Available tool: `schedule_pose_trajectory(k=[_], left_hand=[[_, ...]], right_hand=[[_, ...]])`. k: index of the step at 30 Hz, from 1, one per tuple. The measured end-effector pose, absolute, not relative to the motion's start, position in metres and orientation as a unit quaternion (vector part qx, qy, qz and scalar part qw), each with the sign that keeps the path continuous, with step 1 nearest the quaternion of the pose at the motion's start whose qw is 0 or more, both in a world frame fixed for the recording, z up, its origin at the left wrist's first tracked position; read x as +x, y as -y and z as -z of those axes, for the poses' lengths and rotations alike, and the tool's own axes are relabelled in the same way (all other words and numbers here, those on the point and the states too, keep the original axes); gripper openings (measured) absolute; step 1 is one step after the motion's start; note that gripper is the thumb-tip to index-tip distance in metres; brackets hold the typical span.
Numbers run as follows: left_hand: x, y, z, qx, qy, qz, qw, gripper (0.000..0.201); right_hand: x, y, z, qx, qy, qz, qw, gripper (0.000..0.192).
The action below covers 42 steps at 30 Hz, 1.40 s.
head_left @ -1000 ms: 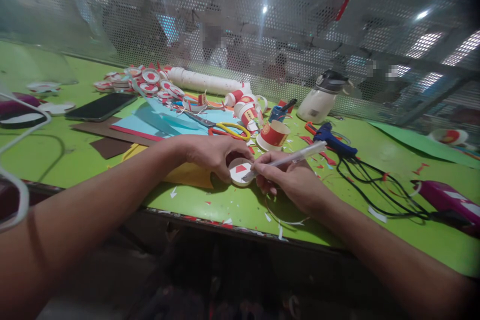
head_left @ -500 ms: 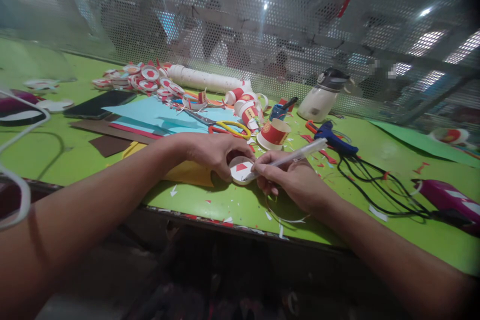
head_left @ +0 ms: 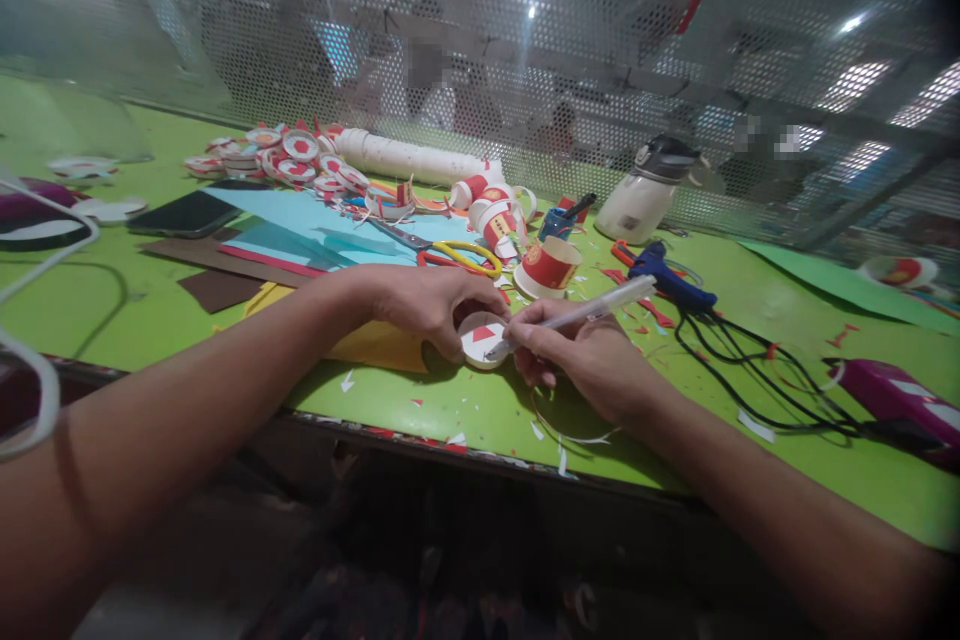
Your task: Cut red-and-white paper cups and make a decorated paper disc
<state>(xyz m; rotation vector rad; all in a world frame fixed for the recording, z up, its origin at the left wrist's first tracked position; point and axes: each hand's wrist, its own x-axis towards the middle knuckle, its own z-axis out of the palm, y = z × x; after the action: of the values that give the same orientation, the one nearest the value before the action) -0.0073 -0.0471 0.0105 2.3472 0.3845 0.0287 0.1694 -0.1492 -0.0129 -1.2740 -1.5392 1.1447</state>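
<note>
Near the front edge of the table, my left hand (head_left: pixel 442 310) grips a small round white paper disc (head_left: pixel 477 348), which looks like a cup bottom with a red patch on it. My right hand (head_left: pixel 574 350) holds a clear-barrelled pen (head_left: pixel 600 304), its tip on the white face, where a small dark mark shows. Just behind the hands stands a cut red paper cup (head_left: pixel 548 268). Scissors (head_left: pixel 465 258) with yellow handles lie beyond my left hand. Under my left forearm is a yellow sheet (head_left: pixel 379 348).
Blue paper (head_left: pixel 292 225), a dark phone (head_left: pixel 184 212) and a pile of red-and-white discs (head_left: pixel 296 160) lie to the left. A white kettle-like jug (head_left: pixel 637 195), a blue glue gun (head_left: pixel 671 280) with black cord and a magenta tool (head_left: pixel 904 405) are to the right. Mesh stands behind the table.
The pen tip has shifted slightly on the disc, and its dark mark looks a little different. At the left, the blue paper's edge has moved over the phone. My left hand stays put.
</note>
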Motion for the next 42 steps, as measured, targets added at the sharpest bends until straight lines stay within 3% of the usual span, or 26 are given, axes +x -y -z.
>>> schedule_pose_trajectory(k=[28, 42], left_hand=[[-0.0079, 0.048, -0.0118, 0.924, -0.136, -0.01, 0.358, 0.042], [-0.0091, 0.0489, -0.0101, 0.918, -0.143, -0.025, 0.369, 0.049]], right_hand=[[0.1695, 0.1491, 0.0137, -0.502, 0.598, -0.471, 0.41, 0.017], [0.1693, 0.1495, 0.0114, -0.507, 0.59, -0.493, 0.39, 0.018]])
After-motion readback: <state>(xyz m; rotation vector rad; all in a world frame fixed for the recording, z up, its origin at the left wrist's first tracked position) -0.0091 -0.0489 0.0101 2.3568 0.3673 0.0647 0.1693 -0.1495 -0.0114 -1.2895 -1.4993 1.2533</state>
